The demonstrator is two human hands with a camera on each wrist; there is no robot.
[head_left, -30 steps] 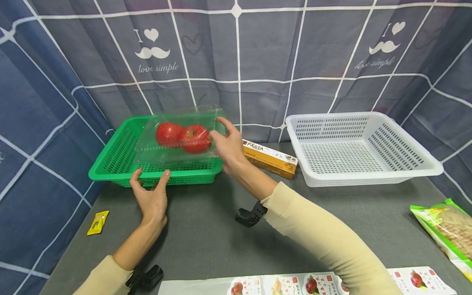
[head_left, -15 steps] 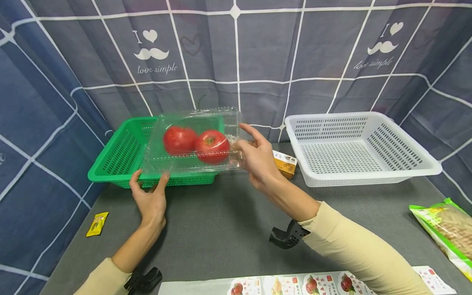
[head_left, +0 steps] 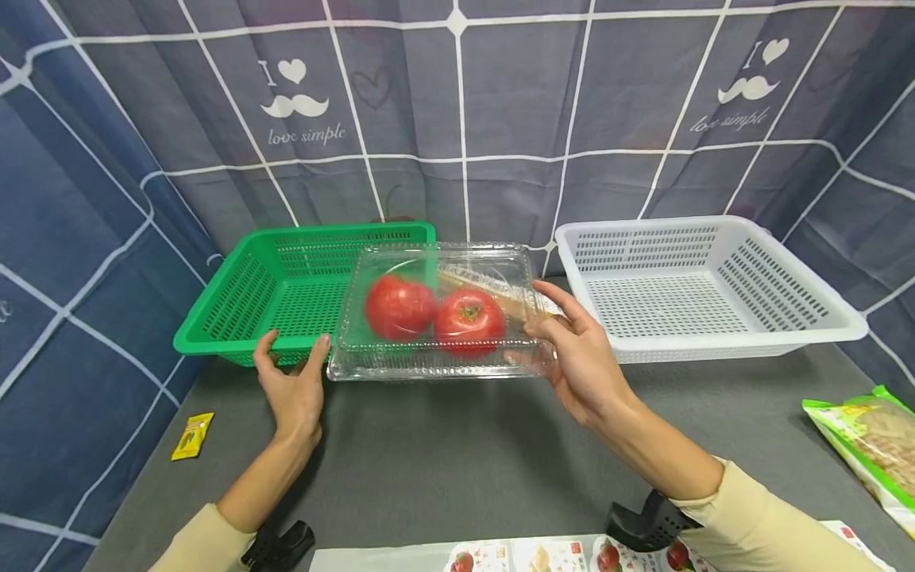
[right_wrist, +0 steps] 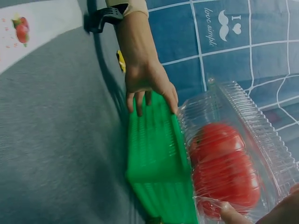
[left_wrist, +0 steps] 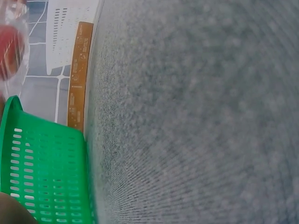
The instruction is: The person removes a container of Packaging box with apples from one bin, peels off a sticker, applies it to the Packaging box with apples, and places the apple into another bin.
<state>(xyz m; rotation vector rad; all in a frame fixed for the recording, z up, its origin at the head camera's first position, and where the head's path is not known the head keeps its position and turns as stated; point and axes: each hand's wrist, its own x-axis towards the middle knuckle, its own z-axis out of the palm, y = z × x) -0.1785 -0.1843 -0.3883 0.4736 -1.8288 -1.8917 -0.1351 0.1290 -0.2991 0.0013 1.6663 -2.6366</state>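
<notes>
at the far left of the grey felt tabletop (head_left: 443, 453) lies a small yellow sachet (head_left: 191, 434). next comes the green perforated plastic basket (head_left: 286, 294), standing against the checked blue curtain (head_left: 457, 119). the left hand (head_left: 291, 387) rests at the basket's near rim, thumb and fingers spread and lightly bent against the wall, touching it rather than clasping; the right wrist view shows its fingertips (right_wrist: 138, 105) laid on the green edge.

to the right of that hand, the clear plastic clamshell box (head_left: 439, 314) with two red tomatoes (head_left: 429, 311) inside is held in the air, above the table, between the two baskets, its left end overlapping the green basket's right corner. the right hand (head_left: 579, 361) grasps the box's right end, thumb on top of the lid and fingers curled beneath. through the clear lid a long orange pasta carton (left_wrist: 78, 74) shows on the table behind.

further right stands the white perforated plastic basket (head_left: 715, 294). at the far right edge lies a green-trimmed bag of noodles (head_left: 868, 445). along the near edge runs a white sheet of fruit stickers (head_left: 557, 554).
</notes>
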